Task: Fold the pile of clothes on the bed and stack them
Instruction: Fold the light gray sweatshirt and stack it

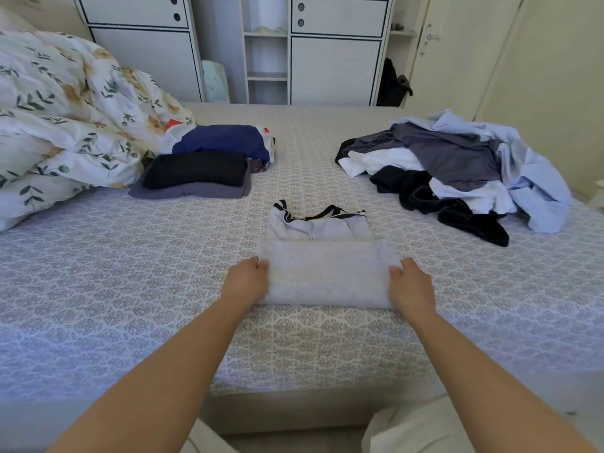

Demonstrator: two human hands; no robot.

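Fingers of both hands are curling round the side edges of the top [327, 273], thumbs lying on the fabric; the left hand [246, 282] is gripping its left edge, the right hand [410, 284] its right edge. Garment is lying mid-bed [130, 305], near edge folded over, long axis now running left to right, black-trimmed straps pointing away from the person. Both forearms are reaching forward, converging. Folded stack [196, 174] is lying far left, unfolded pile [457, 165] far right
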